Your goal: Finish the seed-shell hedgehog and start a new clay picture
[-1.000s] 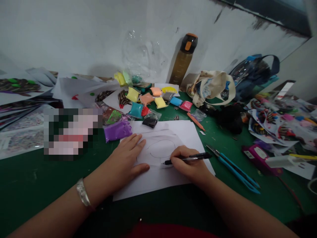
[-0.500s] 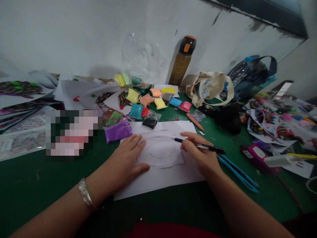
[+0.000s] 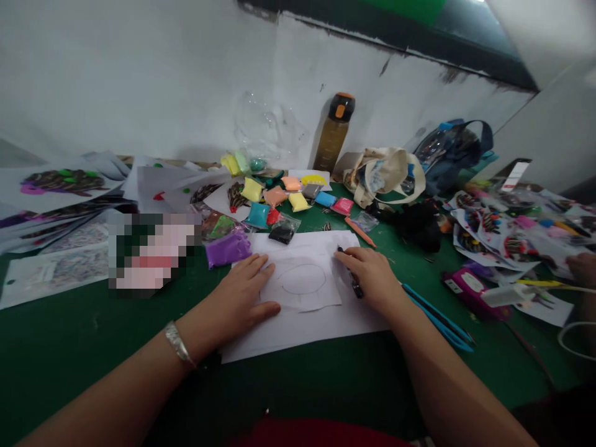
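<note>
My left hand [image 3: 239,295] lies flat with fingers spread on the left edge of a small paper sheet [image 3: 302,300]. A pencil-like oval outline is drawn on that sheet, which rests on larger white paper [image 3: 279,344]. At the sheet's right side, my right hand [image 3: 372,276] is closed around a black pen [image 3: 354,282]. The pen now lies low and close to the paper, its lower end pointing toward me. Part of it is hidden by my fingers.
Behind the paper lie a purple packet [image 3: 228,249], a black packet [image 3: 284,228] and several coloured clay packets. Blue tweezers [image 3: 440,320] lie right of my forearm. A bottle [image 3: 334,133] and a cloth bag [image 3: 382,174] stand by the wall. Another person's hand [image 3: 584,268] shows at the right edge.
My right hand has turned over the pen, which swung from nearly level to pointing toward me. My left hand stays on the sheet. The camera view has shifted slightly.
</note>
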A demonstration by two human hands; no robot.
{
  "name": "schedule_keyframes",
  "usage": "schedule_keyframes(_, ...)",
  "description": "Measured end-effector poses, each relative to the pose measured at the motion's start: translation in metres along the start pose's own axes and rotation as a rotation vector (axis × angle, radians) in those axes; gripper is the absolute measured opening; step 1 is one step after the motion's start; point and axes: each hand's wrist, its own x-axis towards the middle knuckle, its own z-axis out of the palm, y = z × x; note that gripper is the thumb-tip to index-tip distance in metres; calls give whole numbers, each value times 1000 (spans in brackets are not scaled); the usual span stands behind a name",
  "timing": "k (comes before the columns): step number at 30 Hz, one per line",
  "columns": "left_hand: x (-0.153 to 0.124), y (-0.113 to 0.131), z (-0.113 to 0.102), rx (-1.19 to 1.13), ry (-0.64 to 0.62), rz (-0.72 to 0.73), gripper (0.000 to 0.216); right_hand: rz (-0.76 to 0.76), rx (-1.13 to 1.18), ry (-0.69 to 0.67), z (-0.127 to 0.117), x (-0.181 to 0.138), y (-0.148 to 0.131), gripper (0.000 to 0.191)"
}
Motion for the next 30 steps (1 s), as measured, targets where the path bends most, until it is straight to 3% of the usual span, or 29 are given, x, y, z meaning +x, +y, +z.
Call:
schedule_keyframes(7,-1,-4,3,-8,62,53,71,2,-11,21,5,-1,0,64)
schedule_keyframes(14,-6,2,0,15,93,83,68,-8,178,207,-21,5,-28,40)
schedule_keyframes(19,-8,3,4,41,138,108,63,-180,222,63,-48,22,-76,28)
schedule_keyframes(23,-9,3,7,52,165,106,52,-286,231,21,-50,26,-107,25)
schedule_keyframes(27,-10,4,7,22,195,104,43,-383,217,-77,-45,15,-112,21)
schedule_keyframes(30,-12,4,7,-15,262,119,42,-383,246,-73,-48,9,-102,21)
